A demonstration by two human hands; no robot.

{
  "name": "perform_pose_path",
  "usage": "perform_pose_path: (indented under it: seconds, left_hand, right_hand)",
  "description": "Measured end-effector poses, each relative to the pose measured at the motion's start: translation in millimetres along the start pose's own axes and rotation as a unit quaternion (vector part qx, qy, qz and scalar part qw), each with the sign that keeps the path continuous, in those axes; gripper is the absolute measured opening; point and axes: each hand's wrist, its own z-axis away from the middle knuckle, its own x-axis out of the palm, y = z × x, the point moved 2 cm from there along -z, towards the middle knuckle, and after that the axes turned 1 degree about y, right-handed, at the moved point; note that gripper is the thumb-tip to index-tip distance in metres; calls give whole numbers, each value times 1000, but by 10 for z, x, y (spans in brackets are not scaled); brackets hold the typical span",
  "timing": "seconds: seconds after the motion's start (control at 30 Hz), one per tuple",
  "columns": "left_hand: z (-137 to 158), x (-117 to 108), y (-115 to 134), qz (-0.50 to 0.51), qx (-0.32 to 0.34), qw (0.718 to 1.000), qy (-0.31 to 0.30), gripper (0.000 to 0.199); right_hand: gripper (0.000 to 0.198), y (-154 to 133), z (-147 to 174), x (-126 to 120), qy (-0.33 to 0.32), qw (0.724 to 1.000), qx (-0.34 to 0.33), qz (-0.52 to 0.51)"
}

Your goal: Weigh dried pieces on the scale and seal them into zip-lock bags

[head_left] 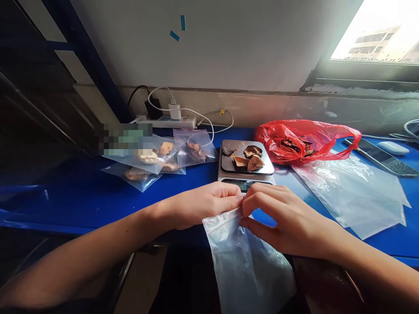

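L hand [225,201] & R hand [242,213] pinch bag [244,266] by zip edge [222,221], so it hangs nearside of scale [240,145] w/ dried pcs [255,163].

2 blue strips [183,22] on wall [245,48]; white charger [174,112] in power strip [186,122]; phone [386,158].

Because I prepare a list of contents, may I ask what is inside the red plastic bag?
Dark, dried-looking pieces show at the opening of the red plastic bag. Anything deeper is covered by the crumpled film.
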Motion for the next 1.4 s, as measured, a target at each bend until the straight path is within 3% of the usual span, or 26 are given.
perform_pose_path:
  seconds: [0.17,0.4,0.7,0.87,1.0,1.1,1.2,1.3,1.4]
  left_hand:
    - [26,1,37,-25,-8,1000,9,46]
    - [16,4,40,-89,7,996,-17,32]
    - [-1,-2,16,-172,5,985,-29,29]
    - [16,-128,54,-178,15,983,40,28]
    - [68,-153,109,-212,29,975,57,23]
    - [148,-120,172,-218,112,964,105,22]
    - [233,-84,225,-276,212,934,85,20]
    - [259,-94,236,-369,231,897,76,18]
    - [233,-107,213,-405,209,888,53,18]
  right_hand:
    - [10,-11,-17,-2,24,999,8,31]
    - [13,-62,-31,72,61,997,-17,38]
    - [23,-79,-26,65,-8,995,-60,77]
    - [26,-136,12,5,-21,991,-88,100]
    - [20,-167,40,-3,-14,989,-109,100]
    - [23,-120,44,43,-28,992,-95,78]
    - [16,-15,39,78,-27,998,-32,41]
    - [12,84,42,94,-9,1000,9,10]
    - [9,134,53,109,11,1000,22,14]
